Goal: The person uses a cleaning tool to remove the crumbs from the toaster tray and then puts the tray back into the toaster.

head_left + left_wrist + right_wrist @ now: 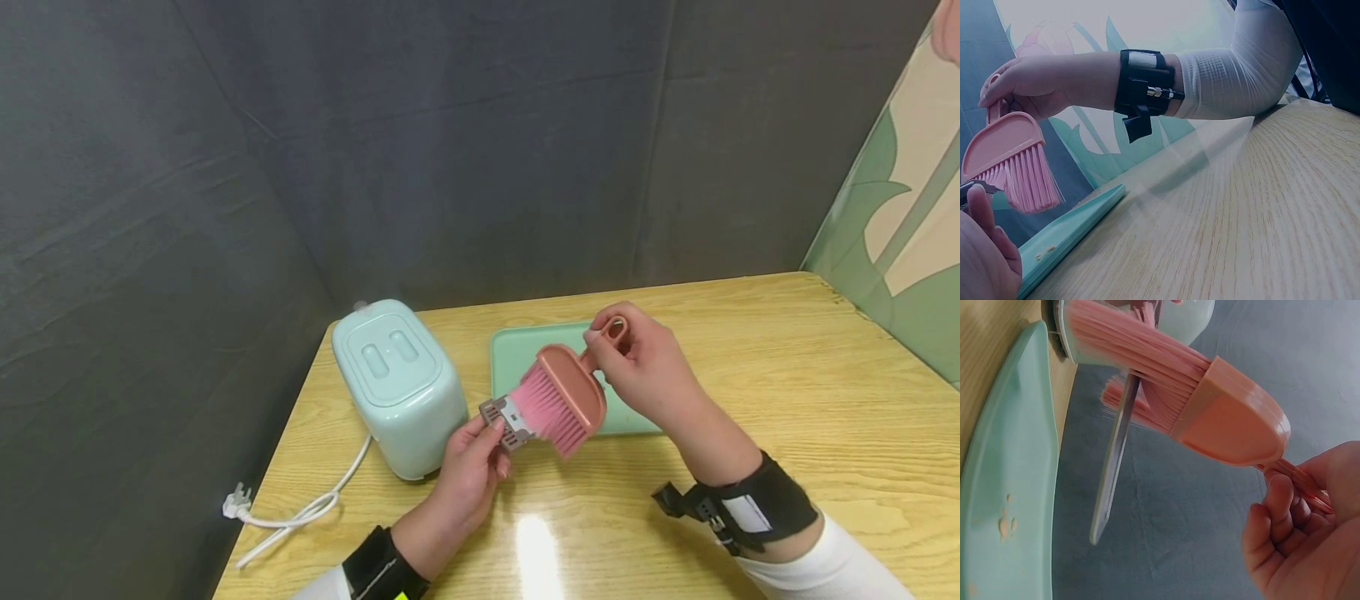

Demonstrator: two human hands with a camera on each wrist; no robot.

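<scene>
My right hand [645, 367] grips the handle of a pink hand brush [573, 387], whose bristles point down and to the left. In my left hand [468, 471] a thin, slotted grey crumb tray [516, 417] is pinched between thumb and fingers. The bristles lie across this crumb tray and hide part of it. Seen edge-on in the right wrist view, the crumb tray [1113, 462] has bristles on both sides. Below both hands lies a mint-green tray [513, 346], with a few crumbs [1005, 525] on it.
A mint-green toaster [431, 408] with its lid on stands left of the green tray, close to my left hand. Its white cord [315, 504] lies loosely looped, with the plug [237, 502] at the table's left edge. Dark cloth [480, 167] hangs behind the table.
</scene>
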